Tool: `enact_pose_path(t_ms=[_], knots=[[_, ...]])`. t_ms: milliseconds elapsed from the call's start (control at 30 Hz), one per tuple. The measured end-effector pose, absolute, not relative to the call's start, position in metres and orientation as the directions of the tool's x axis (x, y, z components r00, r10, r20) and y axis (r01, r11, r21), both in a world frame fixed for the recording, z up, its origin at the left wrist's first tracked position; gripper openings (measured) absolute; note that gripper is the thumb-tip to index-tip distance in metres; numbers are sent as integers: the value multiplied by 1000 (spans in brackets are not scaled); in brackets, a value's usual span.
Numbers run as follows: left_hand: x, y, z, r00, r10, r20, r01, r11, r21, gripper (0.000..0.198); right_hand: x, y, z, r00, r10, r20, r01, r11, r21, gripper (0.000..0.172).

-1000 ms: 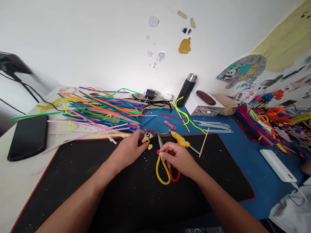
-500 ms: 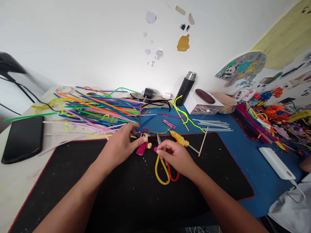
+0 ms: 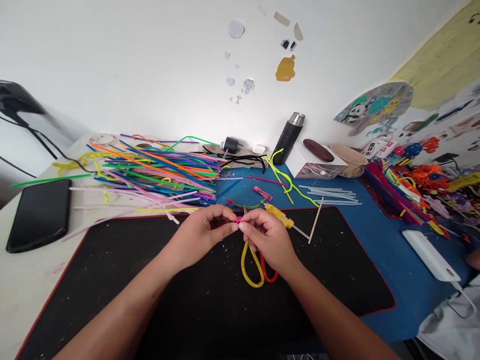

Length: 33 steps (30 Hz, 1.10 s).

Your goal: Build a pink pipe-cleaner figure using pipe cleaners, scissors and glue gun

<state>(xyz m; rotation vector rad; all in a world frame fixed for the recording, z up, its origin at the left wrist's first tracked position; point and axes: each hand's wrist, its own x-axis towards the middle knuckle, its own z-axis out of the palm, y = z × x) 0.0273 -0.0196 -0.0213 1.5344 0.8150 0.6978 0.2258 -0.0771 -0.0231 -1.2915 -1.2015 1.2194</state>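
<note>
A small magenta piece of what looks like coiled pipe cleaner (image 3: 239, 219) is held between both hands, above the black mat (image 3: 210, 310). My left hand (image 3: 202, 235) pinches it from the left with thumb and forefinger. From the other side, the fingertips of my right hand (image 3: 268, 237) close on it too. Scissors with one yellow and one red handle (image 3: 243, 267) lie beneath my right hand, their blades partly covered. Behind my left fingers a small pipe-cleaner doll (image 3: 229, 204) is mostly hidden. A yellow glue gun (image 3: 277, 214) rests just beyond my right hand.
Many coloured pipe cleaners (image 3: 161, 170) are heaped at the back left, near a black phone (image 3: 39, 215). Along the wall stand a black flask (image 3: 288, 137) and a white box (image 3: 311, 167). Clear glue sticks (image 3: 333, 195) and a white power strip (image 3: 431, 255) lie rightward.
My left hand has left the doll and moved right to meet my right hand. Both now pinch the magenta piece, which only my right hand held before.
</note>
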Motion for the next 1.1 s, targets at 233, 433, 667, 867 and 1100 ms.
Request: enact_pose_path(t_ms=[233, 433, 667, 867, 1100], knots=[[27, -18, -15, 578, 816, -35, 2, 41, 999, 27, 222, -78, -19, 10, 1000, -29, 12, -29, -1000, 29], [28, -18, -13, 580, 814, -45, -33, 78, 996, 33, 221, -81, -21, 9, 1000, -30, 36, -30, -999, 22], [28, -19, -12, 582, 812, -51, 32, 40, 999, 34, 224, -87, -19, 30, 999, -46, 65, -48, -997, 23], [25, -17, -15, 523, 850, -53, -105, 126, 986, 31, 272, -111, -24, 330, 942, -59, 256, -150, -955, 39], [25, -17, -22, 559, 825, -90, -109, 181, 977, 32, 323, -138, -38, 434, 896, -88, 518, -329, -790, 51]])
